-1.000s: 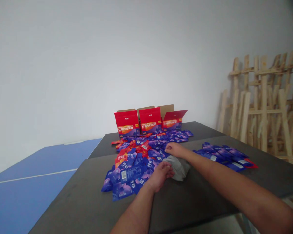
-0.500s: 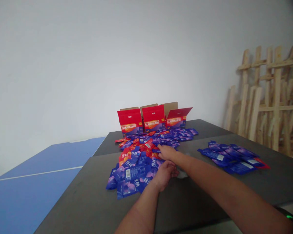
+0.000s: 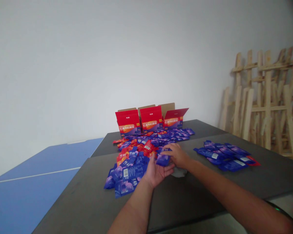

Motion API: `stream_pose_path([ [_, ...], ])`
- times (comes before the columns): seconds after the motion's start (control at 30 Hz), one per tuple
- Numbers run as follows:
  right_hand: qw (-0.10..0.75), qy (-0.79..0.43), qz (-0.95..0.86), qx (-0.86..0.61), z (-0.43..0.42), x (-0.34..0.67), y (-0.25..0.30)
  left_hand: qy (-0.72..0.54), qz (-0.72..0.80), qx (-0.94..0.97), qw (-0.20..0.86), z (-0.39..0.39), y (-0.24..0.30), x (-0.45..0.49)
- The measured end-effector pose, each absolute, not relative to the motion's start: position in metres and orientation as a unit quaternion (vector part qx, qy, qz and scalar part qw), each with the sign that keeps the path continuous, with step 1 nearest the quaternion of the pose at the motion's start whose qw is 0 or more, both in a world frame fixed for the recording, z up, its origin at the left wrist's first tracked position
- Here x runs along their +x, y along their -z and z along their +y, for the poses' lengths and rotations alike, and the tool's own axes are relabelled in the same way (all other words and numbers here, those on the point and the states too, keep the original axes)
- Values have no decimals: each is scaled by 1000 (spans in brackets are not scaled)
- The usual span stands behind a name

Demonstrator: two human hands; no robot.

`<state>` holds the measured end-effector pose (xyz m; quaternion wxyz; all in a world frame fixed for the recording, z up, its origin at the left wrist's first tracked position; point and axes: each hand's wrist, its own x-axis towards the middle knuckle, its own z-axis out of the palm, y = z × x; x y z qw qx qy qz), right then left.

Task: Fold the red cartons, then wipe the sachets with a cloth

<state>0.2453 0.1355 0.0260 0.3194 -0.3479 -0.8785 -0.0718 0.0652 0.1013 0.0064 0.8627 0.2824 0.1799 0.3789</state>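
Observation:
A blue-purple pouch [image 3: 162, 159] is pinched in the fingers of my right hand [image 3: 178, 156], just over the front pile. Below it my left hand [image 3: 156, 172] is turned palm up, fingers stretched and apart, with the pouch's lower edge at its palm. Whether the pouch rests on that palm I cannot tell. Blue pouches [image 3: 129, 172] lie loosely heaped to the left of my left hand. Red pouches [image 3: 148, 146] mix with blue ones behind my hands. Under my right wrist sits a greyish thing [image 3: 179, 173], partly covered.
Three open red boxes [image 3: 150, 122] stand in a row behind the heap. A separate stack of blue pouches [image 3: 223, 155] lies on the right of the dark table [image 3: 195, 198]. A blue table [image 3: 51, 162] adjoins on the left; wooden easels [image 3: 266, 104] lean at the right.
My right hand has lifted a blue pouch from the heap and brought it nearer. My left hand has turned from curled to palm up with fingers spread. The view has shifted slightly.

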Motion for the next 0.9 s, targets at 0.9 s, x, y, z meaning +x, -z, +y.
stream_pose_path([
  [0.9, 474, 113, -817, -309, 88, 240, 14, -411, 218, 206, 861, 101, -8, 64],
])
